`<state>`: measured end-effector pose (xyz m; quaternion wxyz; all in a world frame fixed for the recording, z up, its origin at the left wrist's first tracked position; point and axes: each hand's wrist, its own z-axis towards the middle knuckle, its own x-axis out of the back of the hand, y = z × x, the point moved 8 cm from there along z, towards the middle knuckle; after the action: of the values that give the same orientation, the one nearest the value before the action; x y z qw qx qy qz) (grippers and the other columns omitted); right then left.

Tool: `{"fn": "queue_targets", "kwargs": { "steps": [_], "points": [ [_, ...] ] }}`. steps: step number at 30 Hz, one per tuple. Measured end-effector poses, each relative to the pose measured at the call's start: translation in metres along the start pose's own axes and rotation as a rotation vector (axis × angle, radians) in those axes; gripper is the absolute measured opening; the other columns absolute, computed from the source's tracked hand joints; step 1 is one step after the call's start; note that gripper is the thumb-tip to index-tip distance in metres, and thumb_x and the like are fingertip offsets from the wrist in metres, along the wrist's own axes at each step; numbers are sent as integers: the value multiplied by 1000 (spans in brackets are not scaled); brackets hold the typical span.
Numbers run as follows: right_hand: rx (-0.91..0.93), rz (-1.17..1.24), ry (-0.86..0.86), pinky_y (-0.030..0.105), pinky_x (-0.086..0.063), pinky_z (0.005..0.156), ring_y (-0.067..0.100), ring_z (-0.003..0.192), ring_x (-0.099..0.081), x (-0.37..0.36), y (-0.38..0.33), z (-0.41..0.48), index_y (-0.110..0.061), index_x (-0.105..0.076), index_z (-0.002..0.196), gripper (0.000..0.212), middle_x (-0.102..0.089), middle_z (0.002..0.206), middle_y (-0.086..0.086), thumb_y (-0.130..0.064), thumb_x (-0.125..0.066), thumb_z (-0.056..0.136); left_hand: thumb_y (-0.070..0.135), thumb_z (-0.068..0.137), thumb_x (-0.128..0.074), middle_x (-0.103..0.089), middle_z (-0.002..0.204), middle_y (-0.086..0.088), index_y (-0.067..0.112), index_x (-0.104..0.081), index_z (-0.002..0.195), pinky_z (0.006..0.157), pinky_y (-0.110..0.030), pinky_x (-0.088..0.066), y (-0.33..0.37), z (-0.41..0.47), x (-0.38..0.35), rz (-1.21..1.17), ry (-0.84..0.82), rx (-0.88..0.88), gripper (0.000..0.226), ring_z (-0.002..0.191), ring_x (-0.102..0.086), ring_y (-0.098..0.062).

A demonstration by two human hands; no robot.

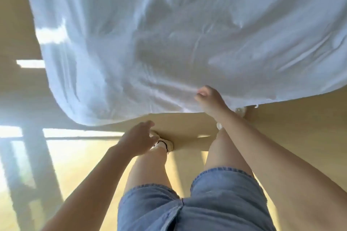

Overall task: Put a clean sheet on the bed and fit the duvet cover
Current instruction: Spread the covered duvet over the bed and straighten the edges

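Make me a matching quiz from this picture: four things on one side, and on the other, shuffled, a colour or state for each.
Things:
1. sheet
2. left hand
3. right hand
4. shorts

States:
A. blue denim
B. grips the sheet's near edge
C. white, spread wide and wrinkled
D. open, holds nothing

Pairs: 1-C; 2-D; 3-B; 4-A
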<state>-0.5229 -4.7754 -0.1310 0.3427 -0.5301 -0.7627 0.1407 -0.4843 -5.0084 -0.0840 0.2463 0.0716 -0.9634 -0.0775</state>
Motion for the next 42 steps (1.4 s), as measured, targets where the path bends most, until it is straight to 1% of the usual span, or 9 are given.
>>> {"fn": "queue_targets", "kwargs": {
  "steps": [6,10,14,16,20,26,33,37,42],
  "points": [
    [294,-455,-451,26,-38,75,16,96,-54,-212,-130,-127,-14,-57,113,26,-56,104,-3,-27,-51,91,38,93,-51,-57,128,-3,19,-44,134,90,-30,-42,-199,-119,-18,-307,69,229,45,113,-54,-22],
    [480,-880,-688,33,-44,82,24,95,-55,-303,-163,-176,-13,-53,112,25,-57,105,2,-28,-45,94,37,95,-50,-56,127,-6,16,-44,134,90,-30,-42,-280,-145,-47,-513,46,362,45,113,-53,-24],
    [621,-1150,-804,27,-27,54,27,79,-47,-364,-193,-180,-14,-51,95,17,-50,90,3,-28,-40,92,30,94,-51,-61,120,-8,13,-48,131,84,-28,-45,-333,-151,-51,-772,104,474,41,104,-58,-25],
    [633,-1150,-809,34,-39,63,31,83,-53,-392,-215,-169,-10,-51,82,19,-57,86,8,-25,-42,90,26,92,-52,-65,112,-7,11,-51,127,82,-27,-46,-359,-153,-44,-870,121,502,39,99,-60,-24],
    [602,-1166,-837,34,-47,79,22,89,-56,-458,-278,-129,-17,-56,89,18,-61,95,0,-26,-41,91,27,93,-52,-61,101,1,13,-54,125,71,-20,-37,-435,-147,1,-929,147,533,35,90,-56,-17],
    [543,-1185,-828,33,-42,69,23,83,-58,-523,-424,-48,-7,-59,93,23,-64,91,9,-25,-44,90,34,95,-51,-63,117,-6,14,-52,126,84,-24,-42,-563,-107,128,-889,93,568,37,107,-57,-21],
    [587,-1296,-726,30,-36,62,22,77,-51,-539,-591,42,-12,-56,84,23,-58,86,2,-25,-39,92,32,91,-50,-64,114,-8,17,-53,121,72,-27,-42,-614,9,359,-770,171,416,34,95,-59,-24],
    [474,-1116,-592,33,-36,60,22,71,-50,-522,-677,120,-9,-52,77,24,-48,77,-10,-23,-38,91,25,89,-47,-60,95,0,15,-54,104,71,-27,-43,-603,96,481,-596,97,220,19,84,-57,-18],
    [272,-787,-353,33,-33,61,16,64,-41,-473,-770,213,-13,-47,69,23,-52,71,8,-21,-40,90,33,95,-45,-61,115,-4,16,-53,122,82,-25,-43,-608,188,674,-359,138,92,33,102,-58,-21]
  ]
}}
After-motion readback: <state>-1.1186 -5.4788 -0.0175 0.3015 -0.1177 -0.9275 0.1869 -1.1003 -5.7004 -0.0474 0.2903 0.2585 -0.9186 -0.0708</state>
